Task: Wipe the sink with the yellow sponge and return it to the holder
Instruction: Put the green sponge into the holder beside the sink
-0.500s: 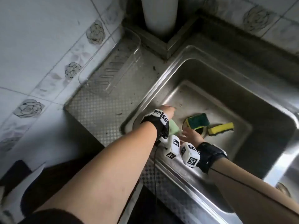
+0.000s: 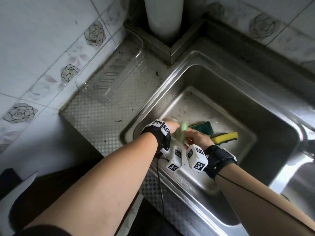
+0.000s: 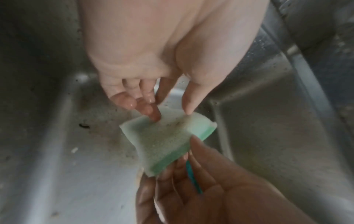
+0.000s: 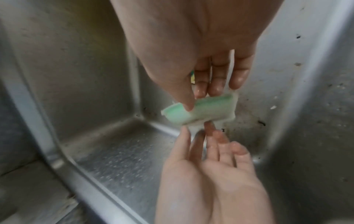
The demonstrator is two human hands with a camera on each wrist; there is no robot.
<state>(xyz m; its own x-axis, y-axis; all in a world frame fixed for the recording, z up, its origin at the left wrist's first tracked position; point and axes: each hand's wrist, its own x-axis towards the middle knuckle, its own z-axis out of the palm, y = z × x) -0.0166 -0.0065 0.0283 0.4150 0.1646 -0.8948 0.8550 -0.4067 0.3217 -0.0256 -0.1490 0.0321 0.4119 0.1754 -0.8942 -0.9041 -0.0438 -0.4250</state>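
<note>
The yellow sponge (image 2: 225, 137) lies on the floor of the steel sink (image 2: 206, 77), with nobody touching it. Beside it lies a second sponge with a dark green top (image 2: 203, 127). Both hands meet over the sink's near left corner at a pale green sponge (image 2: 181, 132) (image 3: 162, 136) (image 4: 201, 110). My right hand (image 2: 196, 137) (image 4: 203, 100) pinches that sponge between thumb and fingers. My left hand (image 2: 172, 126) (image 3: 170, 115) has nearly straight fingers, and only their tips touch the sponge's edge. The clear plastic holder (image 2: 110, 74) stands empty on the drainboard at the back left.
A white pipe (image 2: 163, 14) rises in the tiled back corner. The patterned steel drainboard (image 2: 102, 116) lies left of the sink, with dark crumbs on it. A metal tap part (image 2: 306, 142) shows at the right edge. Tiled walls close in the left and back.
My right hand has come left and taken hold of the pale green sponge that my left hand held. The left fingers have loosened. The yellow sponge has not moved.
</note>
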